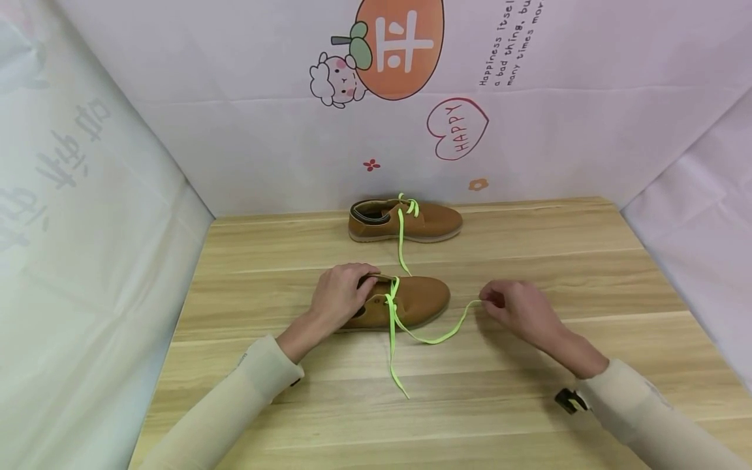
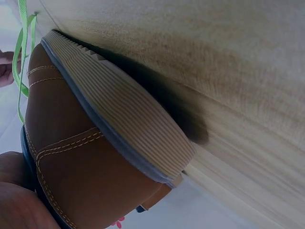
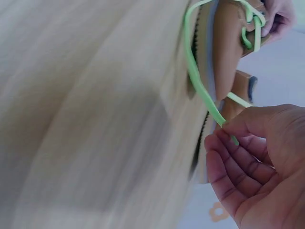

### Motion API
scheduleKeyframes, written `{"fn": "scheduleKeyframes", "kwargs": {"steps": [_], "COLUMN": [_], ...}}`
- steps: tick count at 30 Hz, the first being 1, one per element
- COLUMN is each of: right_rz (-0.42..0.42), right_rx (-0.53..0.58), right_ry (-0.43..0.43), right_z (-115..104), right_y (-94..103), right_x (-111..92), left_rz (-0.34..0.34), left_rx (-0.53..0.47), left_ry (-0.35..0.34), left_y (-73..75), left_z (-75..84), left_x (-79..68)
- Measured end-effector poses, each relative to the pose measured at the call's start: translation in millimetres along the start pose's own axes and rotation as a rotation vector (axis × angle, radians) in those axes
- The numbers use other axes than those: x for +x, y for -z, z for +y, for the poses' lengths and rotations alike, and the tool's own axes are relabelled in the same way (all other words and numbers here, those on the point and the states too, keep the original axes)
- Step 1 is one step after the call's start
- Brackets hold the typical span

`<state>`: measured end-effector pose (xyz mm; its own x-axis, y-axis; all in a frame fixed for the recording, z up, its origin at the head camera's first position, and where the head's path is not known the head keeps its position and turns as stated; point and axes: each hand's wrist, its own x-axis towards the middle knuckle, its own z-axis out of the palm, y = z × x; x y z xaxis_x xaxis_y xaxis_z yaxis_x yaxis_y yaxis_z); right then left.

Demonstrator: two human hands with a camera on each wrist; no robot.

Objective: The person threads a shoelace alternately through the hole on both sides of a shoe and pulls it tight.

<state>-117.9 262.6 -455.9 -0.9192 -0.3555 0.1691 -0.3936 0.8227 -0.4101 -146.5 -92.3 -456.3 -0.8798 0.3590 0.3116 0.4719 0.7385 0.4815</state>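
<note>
A brown leather shoe (image 1: 424, 297) with a pale ribbed sole (image 2: 128, 109) rests on the wooden table, toe to the right. My left hand (image 1: 341, 294) grips it at the ankle opening, fingers over the far rim and thumb near the tongue. In the left wrist view, part of that hand (image 2: 21, 200) shows beside the collar. My right hand (image 1: 519, 310) pinches the tip of a neon green shoelace (image 3: 200, 83) between thumb and forefinger. This lace end sags in a curve from the shoe's front. The other lace end (image 1: 392, 356) trails over the table toward me.
Behind lies a second brown shoe (image 1: 437, 222), its green lace (image 1: 402, 241) hanging down onto the table (image 1: 264, 254). A white printed backdrop (image 1: 264, 150) rises right behind that shoe, and white sheets (image 1: 76, 261) stand at both sides.
</note>
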Motion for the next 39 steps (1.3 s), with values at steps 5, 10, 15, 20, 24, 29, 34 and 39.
{"fn": "scheduleKeyframes", "kwargs": {"steps": [5,10,15,20,24,29,34,39], "right_rz": [0.021,0.007,0.0,-0.013,-0.034,-0.016,-0.011,-0.039], "right_rx": [0.102,0.229,0.326,0.472,0.643,0.752,0.762,0.811], "right_ry": [0.025,-0.004,-0.046,-0.072,-0.113,-0.147,-0.156,-0.149], "right_z": [-13,-24,-33,-38,-42,-46,-51,-58], "right_y": [6.4,13.0,16.3,16.3,15.6,12.5,8.7,3.8], "right_x": [9,20,31,43,52,64,74,82], "left_rz": [0.006,0.008,0.047,0.132,0.178,0.195,0.196,0.188], "left_rx": [-0.005,-0.02,-0.024,0.03,0.064,0.091,0.119,0.128], "left_ry": [-0.007,-0.005,-0.048,-0.165,-0.242,-0.303,-0.338,-0.333], "left_y": [1.1,0.6,-0.9,-2.9,-3.9,-5.0,-5.4,-4.8], "left_z": [0.4,0.4,-1.2,-4.6,-6.6,-8.2,-8.1,-8.3], "left_x": [0.3,0.7,-0.5,-3.6,-4.8,-5.4,-6.4,-7.9]}}
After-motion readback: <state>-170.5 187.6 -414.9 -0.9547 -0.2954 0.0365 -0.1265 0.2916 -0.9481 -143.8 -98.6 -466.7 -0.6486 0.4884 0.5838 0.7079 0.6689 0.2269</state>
